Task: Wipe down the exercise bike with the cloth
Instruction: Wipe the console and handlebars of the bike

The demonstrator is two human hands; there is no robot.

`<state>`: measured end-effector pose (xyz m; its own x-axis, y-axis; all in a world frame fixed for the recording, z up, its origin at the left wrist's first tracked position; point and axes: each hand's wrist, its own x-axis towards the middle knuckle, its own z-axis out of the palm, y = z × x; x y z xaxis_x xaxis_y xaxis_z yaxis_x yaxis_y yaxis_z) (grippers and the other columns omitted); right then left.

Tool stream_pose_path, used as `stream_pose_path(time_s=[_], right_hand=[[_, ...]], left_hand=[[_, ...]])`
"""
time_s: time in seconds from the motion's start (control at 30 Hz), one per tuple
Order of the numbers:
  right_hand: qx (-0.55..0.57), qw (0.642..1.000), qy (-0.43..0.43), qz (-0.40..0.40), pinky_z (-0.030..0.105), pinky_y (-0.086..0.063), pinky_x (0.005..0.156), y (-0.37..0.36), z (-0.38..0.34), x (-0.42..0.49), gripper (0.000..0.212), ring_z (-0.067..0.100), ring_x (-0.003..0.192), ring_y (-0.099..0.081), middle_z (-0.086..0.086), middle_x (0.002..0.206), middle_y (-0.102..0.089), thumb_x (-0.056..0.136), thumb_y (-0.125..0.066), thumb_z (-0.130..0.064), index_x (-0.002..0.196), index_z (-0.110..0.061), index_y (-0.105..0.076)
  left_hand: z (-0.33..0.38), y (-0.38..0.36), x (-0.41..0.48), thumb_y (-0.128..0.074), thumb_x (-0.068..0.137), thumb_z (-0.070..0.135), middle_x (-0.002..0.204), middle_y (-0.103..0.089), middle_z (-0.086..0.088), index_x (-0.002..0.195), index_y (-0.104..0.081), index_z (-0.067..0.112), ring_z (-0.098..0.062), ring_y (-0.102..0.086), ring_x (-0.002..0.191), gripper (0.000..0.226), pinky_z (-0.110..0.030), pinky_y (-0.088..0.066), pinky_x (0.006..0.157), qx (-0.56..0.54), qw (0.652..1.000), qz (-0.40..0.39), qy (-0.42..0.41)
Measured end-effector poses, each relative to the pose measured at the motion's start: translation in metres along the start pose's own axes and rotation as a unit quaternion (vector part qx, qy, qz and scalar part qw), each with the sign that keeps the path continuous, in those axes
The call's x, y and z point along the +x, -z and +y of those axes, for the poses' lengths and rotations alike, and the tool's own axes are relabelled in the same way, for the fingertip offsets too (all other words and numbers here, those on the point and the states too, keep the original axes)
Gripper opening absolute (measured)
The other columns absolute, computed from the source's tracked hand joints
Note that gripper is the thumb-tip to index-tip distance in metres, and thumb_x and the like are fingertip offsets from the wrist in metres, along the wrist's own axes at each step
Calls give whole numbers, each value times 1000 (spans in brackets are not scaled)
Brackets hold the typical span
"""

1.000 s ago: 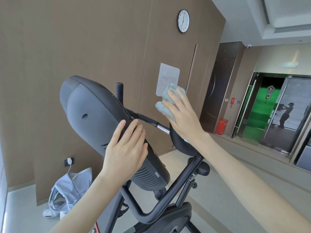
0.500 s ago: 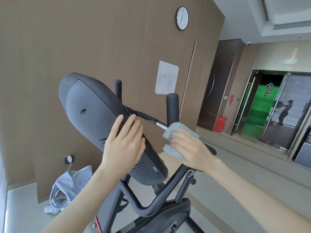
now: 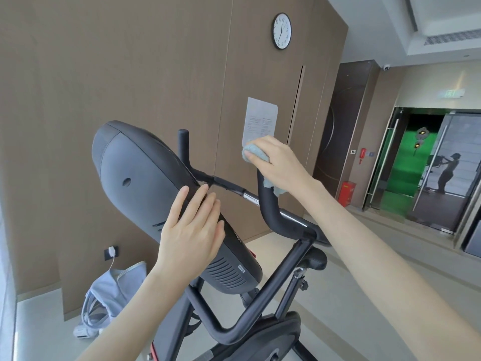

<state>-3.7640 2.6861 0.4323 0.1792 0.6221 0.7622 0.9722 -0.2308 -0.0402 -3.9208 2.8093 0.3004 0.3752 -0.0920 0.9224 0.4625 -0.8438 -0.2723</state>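
The black exercise bike (image 3: 265,306) fills the middle of the view, its large dark console (image 3: 140,183) tilted up at the left. My left hand (image 3: 191,230) rests flat on the console's back with straight fingers. My right hand (image 3: 276,162) grips the light blue cloth (image 3: 256,152) wrapped over the top of the right upright handlebar grip (image 3: 268,204). A tail of the cloth hangs below my palm. The left grip (image 3: 183,144) stands bare behind the console.
A brown panelled wall with a clock (image 3: 282,31) and a paper notice (image 3: 260,118) stands just behind the bike. A pale blue bag (image 3: 114,295) lies on the floor at the left, under a wall socket. Glass doors (image 3: 429,165) are at the far right.
My right hand has slid the cloth from the base of the right handlebar grip up to its top. My left hand has stayed on the console.
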Motion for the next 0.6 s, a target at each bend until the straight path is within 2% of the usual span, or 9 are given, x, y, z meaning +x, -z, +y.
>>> stream_pose_path(time_s=[0.07, 0.13, 0.27, 0.37, 0.43, 0.5, 0.6], right_hand=[[3, 1000, -12, -12, 32, -42, 75, 1, -1, 2, 19, 19, 85, -52, 1, 95, -56, 96, -54, -26, 94, -10, -64], [-46, 999, 17, 10, 36, -44, 75, -3, 2, -2, 16, 21, 83, -50, 5, 96, -58, 94, -56, -21, 92, -7, -64], [-152, 984, 79, 48, 41, -45, 92, -21, 11, -19, 21, 35, 110, -51, 18, 116, -58, 89, -56, -11, 106, -2, -65], [-220, 964, 131, 77, 41, -29, 111, -24, 16, -32, 27, 41, 126, -42, 22, 127, -54, 90, -52, -12, 112, 0, -62], [-228, 962, 133, 72, 43, -22, 112, -27, 19, -46, 35, 45, 133, -34, 24, 139, -46, 87, -61, -5, 121, 1, -58], [-205, 971, 111, 53, 45, -28, 109, -32, 23, -67, 52, 46, 136, -29, 26, 147, -33, 83, -65, 2, 132, -1, -50], [-138, 989, 58, 11, 43, -47, 98, -43, 28, -113, 67, 42, 126, -46, 28, 151, -23, 81, -66, 5, 141, -6, -40]], left_hand=[[2, -1, 0, -46, 96, 24, 117, -67, -11, 109, -69, 2, -30, -52, 127, 34, -46, -16, 120, -2, 1000, 2, 6], [3, -2, 0, -46, 96, 23, 116, -67, -11, 108, -69, 2, -29, -52, 127, 34, -46, -17, 120, -6, 1000, 4, 10], [3, -1, 0, -46, 96, 23, 117, -67, -11, 109, -70, 2, -30, -51, 127, 34, -46, -15, 120, -6, 1000, 1, 12], [3, -1, 0, -46, 96, 23, 117, -67, -11, 109, -69, 2, -29, -51, 128, 34, -46, -15, 120, -4, 1000, 0, 9], [3, -1, 0, -45, 97, 24, 118, -66, -11, 110, -69, 2, -29, -50, 128, 35, -46, -16, 120, -6, 1000, -3, 10], [4, -1, 0, -45, 97, 24, 118, -66, -12, 110, -69, 1, -30, -51, 128, 36, -46, -16, 120, -11, 1000, -3, 12], [4, 1, 1, -44, 97, 24, 117, -67, -12, 109, -69, 0, -31, -52, 127, 36, -47, -18, 119, -15, 1000, -1, 14]])
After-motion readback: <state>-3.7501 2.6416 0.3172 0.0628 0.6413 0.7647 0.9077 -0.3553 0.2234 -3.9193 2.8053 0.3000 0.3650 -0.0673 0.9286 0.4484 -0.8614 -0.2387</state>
